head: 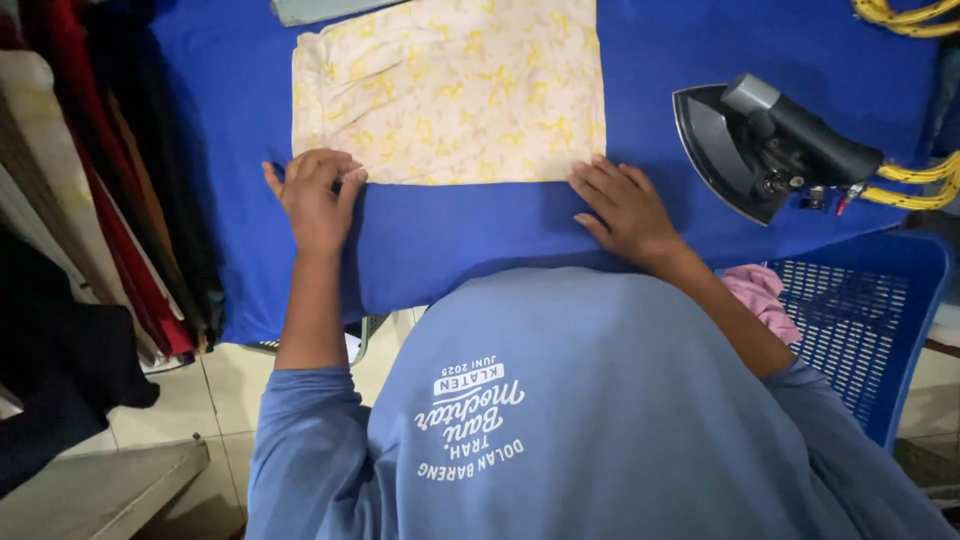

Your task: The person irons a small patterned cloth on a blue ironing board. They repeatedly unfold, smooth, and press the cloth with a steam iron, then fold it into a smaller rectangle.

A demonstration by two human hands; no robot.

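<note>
A cream cloth with a yellow flower print (450, 90) lies flat and folded on a blue-covered ironing board (480, 230). My left hand (315, 195) rests at the cloth's near left corner, fingers curled on its edge. At the near right corner my right hand (625, 210) lies flat, with its fingertips touching the hem. A dark iron (765, 145) lies on its side to the right of the cloth, apart from both hands.
A yellow coiled cord (915, 185) runs from the iron off the right edge. A blue plastic basket (860, 310) with a pink cloth (760, 295) stands at the right. Hanging clothes (90, 230) fill the left side. Tiled floor (210, 400) lies below.
</note>
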